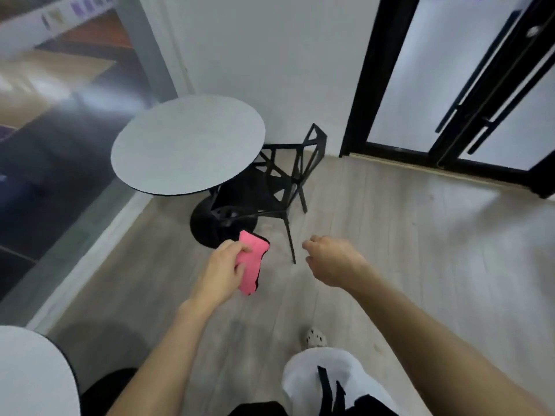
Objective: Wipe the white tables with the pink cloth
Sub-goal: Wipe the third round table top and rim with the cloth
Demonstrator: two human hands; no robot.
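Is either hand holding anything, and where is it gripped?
The left hand grips the pink cloth around its middle, at the left edge; the right hand holds nothing.

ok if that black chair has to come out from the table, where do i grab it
Grip the top of the backrest of the black chair with the right hand, coming from the open floor on its near side. Its seat is tucked under the round table, so the backrest alone stands clear; the left hand holds the pink cloth.

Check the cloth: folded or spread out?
Folded: the cloth is a narrow strip gripped in the left hand, not laid flat.
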